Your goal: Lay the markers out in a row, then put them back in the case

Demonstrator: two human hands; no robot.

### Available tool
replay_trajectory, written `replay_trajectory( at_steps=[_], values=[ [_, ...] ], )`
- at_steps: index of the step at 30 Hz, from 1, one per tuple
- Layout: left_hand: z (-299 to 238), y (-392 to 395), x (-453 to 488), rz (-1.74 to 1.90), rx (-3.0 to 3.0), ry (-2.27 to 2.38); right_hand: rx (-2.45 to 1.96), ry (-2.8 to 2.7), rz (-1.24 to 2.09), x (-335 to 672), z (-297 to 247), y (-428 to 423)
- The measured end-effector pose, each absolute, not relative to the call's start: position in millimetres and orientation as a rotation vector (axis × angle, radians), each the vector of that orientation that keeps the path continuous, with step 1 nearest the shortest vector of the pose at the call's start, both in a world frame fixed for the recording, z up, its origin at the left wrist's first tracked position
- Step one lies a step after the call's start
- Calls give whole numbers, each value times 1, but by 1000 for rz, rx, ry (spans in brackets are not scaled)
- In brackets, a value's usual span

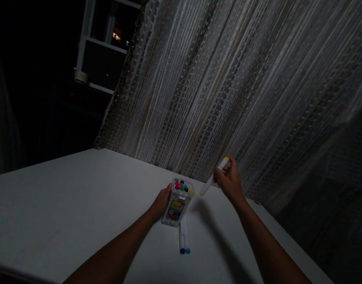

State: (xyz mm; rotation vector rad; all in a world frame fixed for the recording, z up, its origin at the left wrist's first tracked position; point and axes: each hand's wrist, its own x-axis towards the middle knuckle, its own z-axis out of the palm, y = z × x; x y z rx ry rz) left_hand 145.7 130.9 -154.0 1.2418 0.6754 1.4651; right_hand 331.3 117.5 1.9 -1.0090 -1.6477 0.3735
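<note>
A clear plastic marker box (177, 208) stands on the white table (80, 205), with several coloured marker caps showing at its top. My left hand (161, 202) is closed on the box's left side and steadies it. My right hand (229, 180) hovers to the right of the box and grips a white marker (214, 176) with a yellow end, held slanted with one tip pointing down toward the box. Two white markers (183, 238), one with a purple cap and one with a blue cap, lie side by side on the table just in front of the box.
A pale, striped curtain (242, 86) hangs right behind the table's far edge. A dark window (104, 51) with a white frame is at the upper left. The room is dim, and the table's right edge runs diagonally near my right forearm.
</note>
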Motion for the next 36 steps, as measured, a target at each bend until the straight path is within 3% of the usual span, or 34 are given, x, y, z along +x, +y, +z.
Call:
replay_trajectory(
  at_steps=[7,15,22,36],
  values=[
    [-158,136,149,1467,1240,672,-817,-1729,371,300,4,116],
    [-155,138,152,1463,1257,650,-1036,-2044,352,294,-31,128],
    [-155,136,150,1488,1279,701,-1127,-2227,471,291,-26,120],
    [-153,135,153,1471,1247,699,-1240,-2302,280,295,-29,121]
  ],
)
